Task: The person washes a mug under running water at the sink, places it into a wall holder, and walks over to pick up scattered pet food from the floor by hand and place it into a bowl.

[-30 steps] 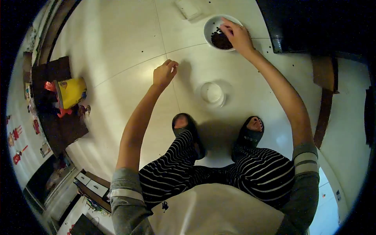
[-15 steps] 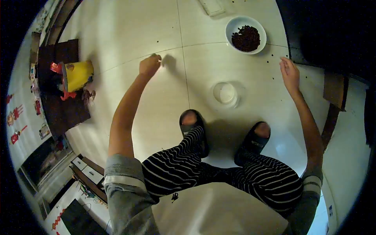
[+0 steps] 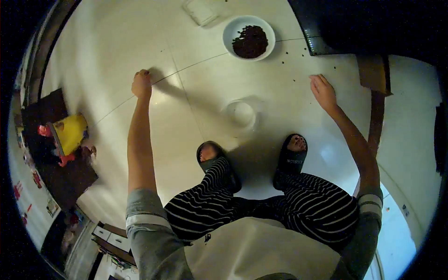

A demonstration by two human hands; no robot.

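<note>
My left hand (image 3: 141, 85) is held over the floor at the left, its fingers closed. A small dark spot shows at its fingertips, too small to name. On the right, my right hand (image 3: 323, 92) is stretched out above the tiles, fingers extended side by side, nothing visible in them. A white bowl (image 3: 227, 38) partly filled with small dark brown pieces (image 3: 250, 43) stands ahead, between my hands and farther off. Closer to my feet is a round, see-through container (image 3: 242, 115). Neither hand touches the bowl or the container.
A clear rectangular tray (image 3: 200, 12) lies beyond the bowl. Loose dark bits (image 3: 283, 62) dot the floor near my right hand. A yellow bucket-like container (image 3: 71, 134) is at the left, and black furniture (image 3: 368, 28) at the upper right. My slippered feet (image 3: 290, 161) are below.
The view has shifted, so the bowl and containers appear farther left. Against the floor, my left hand has moved left and my right hand a little right and toward me.
</note>
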